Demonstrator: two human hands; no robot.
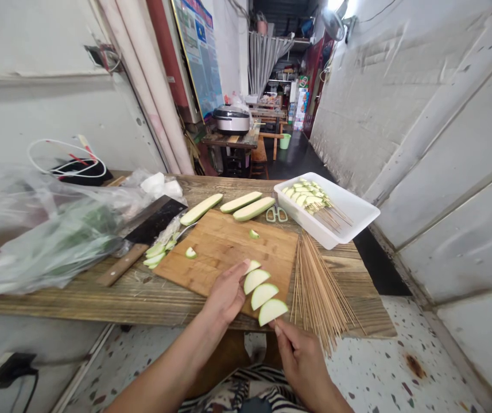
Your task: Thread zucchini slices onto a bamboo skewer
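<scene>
Above the front of the wooden cutting board (224, 244), several half-round zucchini slices (264, 296) are strung in a row on a bamboo skewer, whose stick is mostly hidden. My right hand (301, 350) is closed around the skewer's near end, just below the largest slice. At the far end, my left hand (227, 291) has its fingertips closed on the smallest zucchini slice (252, 267). Two small zucchini end pieces (191, 253) lie on the board. Behind it rest three peeled zucchini halves (241, 202), beside scissors (277, 214) with pale handles.
A white plastic tray (353, 215) at the right holds finished zucchini skewers (308, 198). Loose bamboo skewers (321, 292) fan out beside the board, overhanging the table's front edge. On the left lie a cleaver (142, 238), zucchini trimmings (156, 254) and plastic bags (51, 229).
</scene>
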